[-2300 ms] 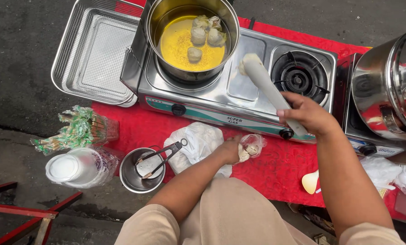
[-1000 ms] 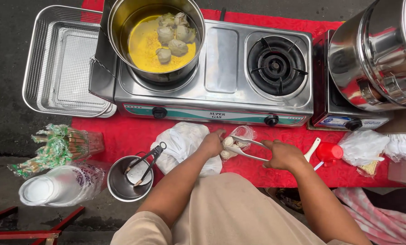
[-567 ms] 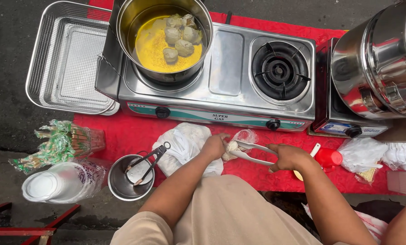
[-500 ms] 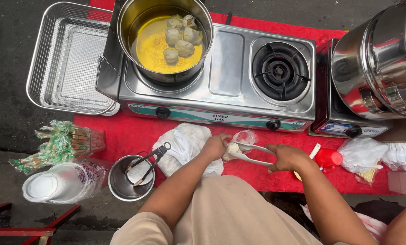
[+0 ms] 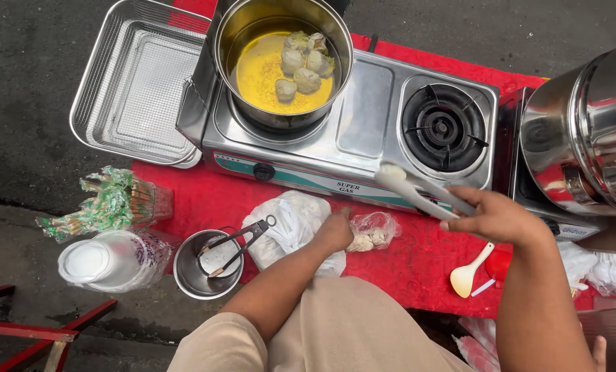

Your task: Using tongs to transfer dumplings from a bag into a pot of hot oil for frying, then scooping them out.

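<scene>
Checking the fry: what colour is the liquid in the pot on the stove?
Yellow-orange, seen in the head view: the oil in the pot holds pale dumpling pieces.

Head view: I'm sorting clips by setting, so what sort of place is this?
Probably a street food stall: a two-burner gas stove on a red cloth over asphalt, a pot of frying oil, a bundle of skewers.

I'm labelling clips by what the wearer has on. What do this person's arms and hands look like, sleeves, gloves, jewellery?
Both arms are bare from the elbow down, with no sleeve showing. The left hand and the right hand are ungloved. No watch, bracelet or ring can be seen on either one. Below the arms, light tan clothing covers the lap.
</scene>
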